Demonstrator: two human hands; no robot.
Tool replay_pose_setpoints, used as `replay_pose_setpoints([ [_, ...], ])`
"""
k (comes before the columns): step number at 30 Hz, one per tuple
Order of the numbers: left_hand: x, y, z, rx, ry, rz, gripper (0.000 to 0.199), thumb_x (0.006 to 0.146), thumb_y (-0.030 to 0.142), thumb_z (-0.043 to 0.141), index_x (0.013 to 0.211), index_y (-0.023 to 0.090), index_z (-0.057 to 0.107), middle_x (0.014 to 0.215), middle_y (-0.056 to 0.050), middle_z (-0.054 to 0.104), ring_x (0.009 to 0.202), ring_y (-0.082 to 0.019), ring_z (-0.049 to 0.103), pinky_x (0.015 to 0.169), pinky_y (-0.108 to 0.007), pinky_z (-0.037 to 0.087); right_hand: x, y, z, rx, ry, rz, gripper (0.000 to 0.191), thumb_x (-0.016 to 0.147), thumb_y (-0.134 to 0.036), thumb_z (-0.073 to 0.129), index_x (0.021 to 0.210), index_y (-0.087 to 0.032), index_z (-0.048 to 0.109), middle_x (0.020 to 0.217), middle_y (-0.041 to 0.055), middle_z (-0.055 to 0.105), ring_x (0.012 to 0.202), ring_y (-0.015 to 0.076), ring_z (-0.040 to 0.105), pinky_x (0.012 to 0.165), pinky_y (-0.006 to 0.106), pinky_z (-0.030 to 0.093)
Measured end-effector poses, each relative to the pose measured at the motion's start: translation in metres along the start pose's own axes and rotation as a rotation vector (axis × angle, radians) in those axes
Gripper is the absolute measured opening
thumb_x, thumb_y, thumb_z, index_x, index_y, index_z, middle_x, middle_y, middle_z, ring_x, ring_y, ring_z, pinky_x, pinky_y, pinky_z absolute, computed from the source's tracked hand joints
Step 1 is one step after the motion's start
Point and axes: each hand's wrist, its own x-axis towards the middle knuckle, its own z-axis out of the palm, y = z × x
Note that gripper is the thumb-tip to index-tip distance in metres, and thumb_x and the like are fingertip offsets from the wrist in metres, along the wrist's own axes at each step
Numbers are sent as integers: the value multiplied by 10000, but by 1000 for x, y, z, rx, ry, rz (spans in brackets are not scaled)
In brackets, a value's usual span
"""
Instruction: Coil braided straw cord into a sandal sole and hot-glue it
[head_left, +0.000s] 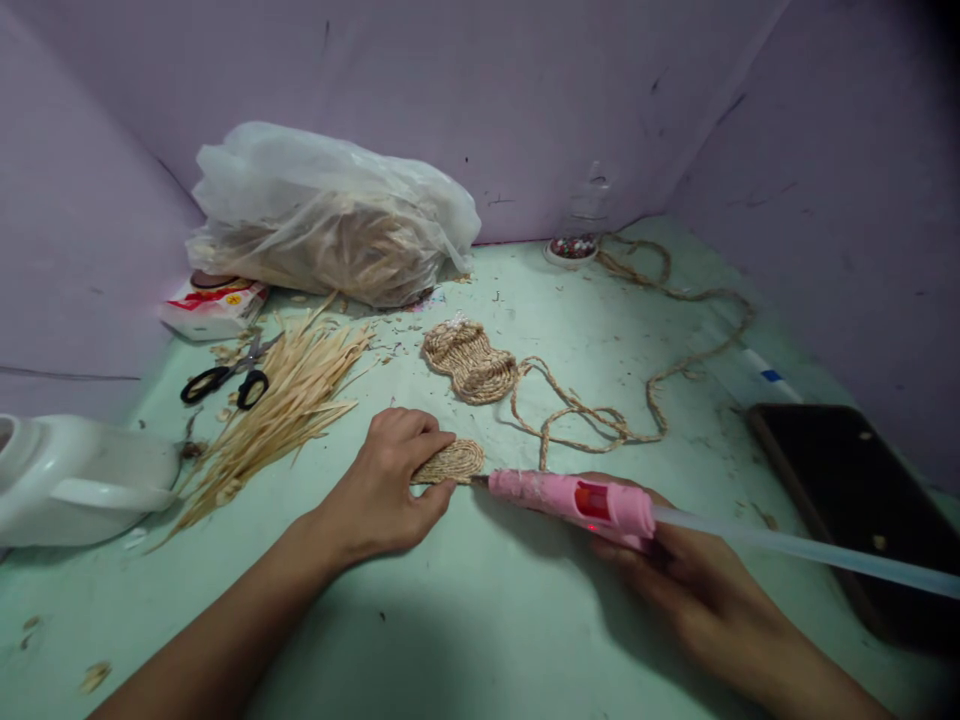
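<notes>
My left hand pinches a small oval coil of twisted straw rope against the table, thumb at its near edge and fingers at the far side. In my right hand is a pink hot glue gun, with a long clear glue stick jutting from its back. Its dark nozzle tip meets or nearly meets the coil's right end; I cannot tell which. A small red light glows on the gun. Just beyond the coil rests a woven straw slipper, with twisted rope lying to its right.
Scissors lie on loose straw strips at left, beside a white plastic jug on its side. A plastic bag and a small box stand behind. A bead dish sits at the back; a dark phone-like slab lies right.
</notes>
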Motion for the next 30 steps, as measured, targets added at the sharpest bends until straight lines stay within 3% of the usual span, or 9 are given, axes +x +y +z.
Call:
replay_pose_setpoints([
  [8,-2,-1,1,2,1,17,288,733,185,576,1003,114,646,955,-102,591,916,-218,542,878,-414,396,-2,2,3,-20,1,2,372,861,-371,505,1205,-253,584,1151,93,636,964,263,621,816,382,541],
  [15,0,0,0,-3,-15,12,311,730,177,581,1018,83,649,949,-111,586,916,-221,539,887,-414,390,-1,-1,4,-20,1,40,370,863,-363,493,1204,-256,589,1090,96,652,956,276,610,822,396,529],
  [30,-1,-2,1,0,3,17,304,723,185,592,1008,97,648,951,-104,587,913,-225,540,883,-420,389,-1,2,5,-69,-6,-20,361,889,-338,451,1211,-225,570,1084,114,635,930,268,604,790,404,532],
])
